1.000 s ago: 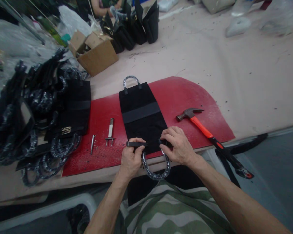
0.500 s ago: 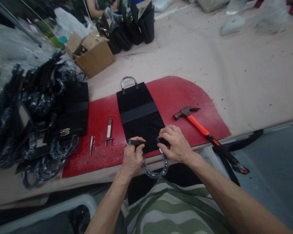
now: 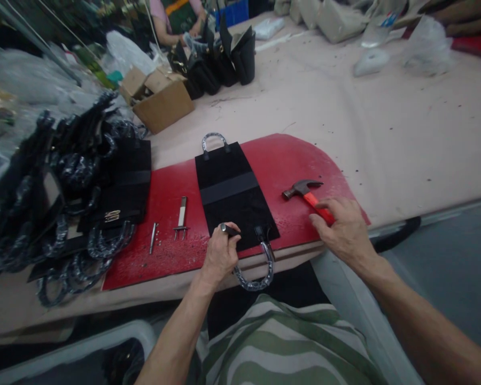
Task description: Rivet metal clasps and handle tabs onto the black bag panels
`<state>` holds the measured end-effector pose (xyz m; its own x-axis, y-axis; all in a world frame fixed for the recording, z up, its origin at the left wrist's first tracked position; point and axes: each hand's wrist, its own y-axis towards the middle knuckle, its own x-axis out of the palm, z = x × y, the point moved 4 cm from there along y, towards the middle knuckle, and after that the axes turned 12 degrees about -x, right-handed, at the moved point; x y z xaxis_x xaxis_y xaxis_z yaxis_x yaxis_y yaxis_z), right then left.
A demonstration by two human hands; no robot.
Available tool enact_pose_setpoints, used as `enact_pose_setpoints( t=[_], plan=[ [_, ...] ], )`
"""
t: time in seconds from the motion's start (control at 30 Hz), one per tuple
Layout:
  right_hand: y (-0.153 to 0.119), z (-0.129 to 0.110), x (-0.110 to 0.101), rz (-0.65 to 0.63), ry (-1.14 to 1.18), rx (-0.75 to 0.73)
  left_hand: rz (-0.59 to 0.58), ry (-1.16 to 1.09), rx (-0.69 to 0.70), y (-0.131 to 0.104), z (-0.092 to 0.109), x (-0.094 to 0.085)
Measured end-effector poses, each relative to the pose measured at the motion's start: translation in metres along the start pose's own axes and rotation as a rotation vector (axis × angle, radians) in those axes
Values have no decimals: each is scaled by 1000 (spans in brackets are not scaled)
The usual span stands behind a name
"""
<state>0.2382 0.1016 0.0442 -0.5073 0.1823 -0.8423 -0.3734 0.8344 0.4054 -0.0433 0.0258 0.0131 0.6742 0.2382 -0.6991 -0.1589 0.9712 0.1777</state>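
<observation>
A black bag panel [image 3: 240, 208] lies flat on a red mat, with a plastic-wrapped handle [image 3: 213, 138] at its far end and another wrapped handle [image 3: 253, 284] curving over the near table edge. My left hand [image 3: 220, 250] is closed around a short dark rod-shaped tool [image 3: 231, 231] with a shiny round end, over the panel's near left corner. To the right, my right hand [image 3: 347, 227] wraps round the orange grip of a claw hammer [image 3: 310, 198]. The hammer's head rests on the mat; the lower end of its grip is hidden by my hand.
The red mat [image 3: 304, 155] carries a two-pronged metal tool [image 3: 181, 218] and a thin metal rod [image 3: 153, 238]. Wrapped black bag parts [image 3: 76, 176] pile up at left. Behind are a cardboard box [image 3: 164, 107], black bags [image 3: 224, 61] and another person [image 3: 180, 21].
My right hand has left the near handle's end and moved right onto the hammer's grip. My left hand stays over the panel with the rod-shaped tool. The view has shifted slightly.
</observation>
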Motion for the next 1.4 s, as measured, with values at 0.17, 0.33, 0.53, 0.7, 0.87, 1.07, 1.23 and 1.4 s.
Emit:
enact_pose_setpoints(
  t=[0.17,0.33,0.53,0.7,0.87,1.07,1.23,1.4],
  plan=[
    [-6,21,2,-312,-289,121,12,-55,40,-1,0,2],
    [-3,16,2,-455,-180,242,36,-30,90,-5,-1,4],
    [-17,7,8,-394,831,737,74,-79,85,-7,-3,4],
    [-34,-4,15,-299,1232,992,92,-78,95,-8,-2,5],
    [-39,-4,22,-226,1300,1060,101,-72,110,-9,-2,6],
    [-19,-27,-3,-178,1108,838,83,-16,135,-10,-2,8],
    [15,-82,-66,-62,469,72,70,-11,98,-10,-3,10],
    [15,-117,-67,-158,43,-413,56,-4,94,-10,-4,12]
  ],
)
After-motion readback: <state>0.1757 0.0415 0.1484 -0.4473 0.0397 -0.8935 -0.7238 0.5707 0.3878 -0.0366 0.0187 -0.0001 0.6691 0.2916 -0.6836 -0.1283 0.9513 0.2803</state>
